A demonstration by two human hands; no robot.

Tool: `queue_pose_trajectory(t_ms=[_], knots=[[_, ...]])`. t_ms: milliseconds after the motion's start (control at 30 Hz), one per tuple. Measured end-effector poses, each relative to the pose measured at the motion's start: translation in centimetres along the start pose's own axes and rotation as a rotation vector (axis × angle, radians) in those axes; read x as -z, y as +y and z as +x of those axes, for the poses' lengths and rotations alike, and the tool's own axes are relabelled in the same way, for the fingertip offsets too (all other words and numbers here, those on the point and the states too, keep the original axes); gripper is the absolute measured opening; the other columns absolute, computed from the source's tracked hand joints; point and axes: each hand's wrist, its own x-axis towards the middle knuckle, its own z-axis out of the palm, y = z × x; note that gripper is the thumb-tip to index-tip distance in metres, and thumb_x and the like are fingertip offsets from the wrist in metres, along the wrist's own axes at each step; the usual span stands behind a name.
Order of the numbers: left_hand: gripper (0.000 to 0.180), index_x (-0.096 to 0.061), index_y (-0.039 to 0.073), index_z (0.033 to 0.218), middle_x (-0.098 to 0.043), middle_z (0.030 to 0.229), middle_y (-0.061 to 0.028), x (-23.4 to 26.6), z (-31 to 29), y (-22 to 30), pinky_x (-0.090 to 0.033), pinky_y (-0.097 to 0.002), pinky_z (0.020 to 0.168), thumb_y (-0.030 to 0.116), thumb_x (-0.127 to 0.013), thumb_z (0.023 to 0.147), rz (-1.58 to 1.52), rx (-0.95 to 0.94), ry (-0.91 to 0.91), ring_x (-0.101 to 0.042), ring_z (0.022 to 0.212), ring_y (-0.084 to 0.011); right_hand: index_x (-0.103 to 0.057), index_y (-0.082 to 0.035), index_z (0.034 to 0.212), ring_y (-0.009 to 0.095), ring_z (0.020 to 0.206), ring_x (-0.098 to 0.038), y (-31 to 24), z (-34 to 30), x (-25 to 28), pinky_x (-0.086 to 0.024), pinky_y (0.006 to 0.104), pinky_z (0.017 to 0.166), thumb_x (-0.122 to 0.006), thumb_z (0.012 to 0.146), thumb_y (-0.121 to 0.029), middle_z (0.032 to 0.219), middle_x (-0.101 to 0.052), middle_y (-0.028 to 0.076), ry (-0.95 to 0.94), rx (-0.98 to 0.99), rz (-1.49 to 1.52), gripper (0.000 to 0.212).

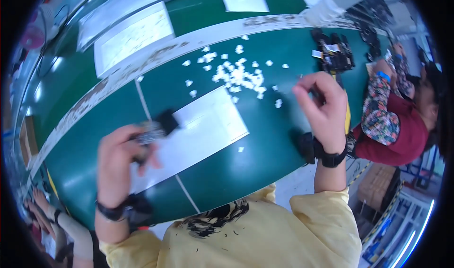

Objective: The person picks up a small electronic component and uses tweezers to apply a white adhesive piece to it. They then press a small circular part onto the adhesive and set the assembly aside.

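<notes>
My left hand point(117, 157) is closed around a small black part with a silvery section point(161, 125). Motion blurs both, so the part's exact kind cannot be made out. It is over the left portion of a white sheet point(208, 126) lying on the green table. To the right, my right hand point(326, 109) is raised above the tabletop, thumb and forefinger curled together in a pinch. Something tiny may be at its fingertips, too small to name. Many little white pieces point(239, 76) lie scattered beyond the sheet, left of my right hand.
A pile of black parts point(336, 52) sits at the far right. Beyond a worn pale ledge point(198, 35) lie white sheets and a tray-like white panel point(135, 38). A co-worker in a dark red top point(397, 131) works on the right; another person's arms point(71, 230) show lower left.
</notes>
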Motion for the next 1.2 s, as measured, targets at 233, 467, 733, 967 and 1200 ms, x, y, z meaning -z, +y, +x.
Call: queue_pose_trajectory(t_ms=[233, 467, 733, 967, 1200], knots=[[0.033, -0.054, -0.002, 0.116, -0.058, 0.104, -0.0057, 17.4, -9.8, -10.4, -0.039, -0.0235, 0.080, 0.019, -0.045, 0.092, 0.467, 0.119, 0.701, -0.051, 0.087, -0.0105, -0.058, -0.002, 0.081, 0.028, 0.069, -0.056, 6.6, 1.9, 4.4, -0.043, 0.0370, 0.059, -0.066, 0.070, -0.012, 0.082, -0.054, 0.011, 0.074, -0.123, -0.651, 0.017], [0.045, -0.039, -0.002, 0.129, -0.044, 0.130, -0.0153, 22.8, -15.3, -15.4, -0.032, -0.0310, 0.098, 0.019, -0.049, 0.090, 1.063, 0.176, 0.973, -0.046, 0.114, -0.0213, -0.055, -0.002, 0.082, 0.029, 0.068, -0.056, 2.3, 3.2, 2.9, -0.045, 0.0346, 0.058, -0.061, 0.069, -0.009, 0.082, -0.052, 0.012, 0.262, 0.052, -0.496, 0.016], [0.052, -0.040, -0.003, 0.126, -0.044, 0.126, -0.0178, -2.8, -4.7, -2.2, -0.037, -0.0408, 0.095, 0.035, -0.043, 0.091, -0.544, -0.027, -0.263, -0.047, 0.113, -0.0258, -0.055, -0.011, 0.078, 0.016, 0.062, -0.055, -8.2, -2.2, -4.1, -0.042, 0.0273, 0.044, -0.065, 0.059, -0.014, 0.081, -0.052, 0.004, -0.112, 0.698, -0.146, 0.023], [0.027, -0.048, -0.003, 0.111, -0.060, 0.098, -0.0124, -5.9, 1.2, -1.7, -0.049, -0.0340, 0.085, 0.016, -0.039, 0.094, -0.776, 0.111, -0.183, -0.061, 0.093, -0.0217, -0.060, -0.004, 0.090, 0.015, 0.061, -0.052, -6.1, -1.9, -6.1, -0.041, 0.0256, 0.050, -0.059, 0.074, -0.009, 0.082, -0.051, 0.004, -0.172, 0.501, 0.323, 0.017], [0.020, -0.056, -0.006, 0.100, -0.062, 0.092, -0.0113, -4.5, 2.5, -3.7, -0.053, -0.0293, 0.077, 0.007, -0.045, 0.089, -0.601, 0.079, -0.039, -0.063, 0.087, -0.0207, -0.056, 0.000, 0.083, 0.008, 0.066, -0.050, -1.5, 0.1, -7.0, -0.039, 0.0178, 0.059, -0.038, 0.095, -0.025, 0.085, -0.058, 0.005, -0.313, -0.255, 0.820, 0.033]])
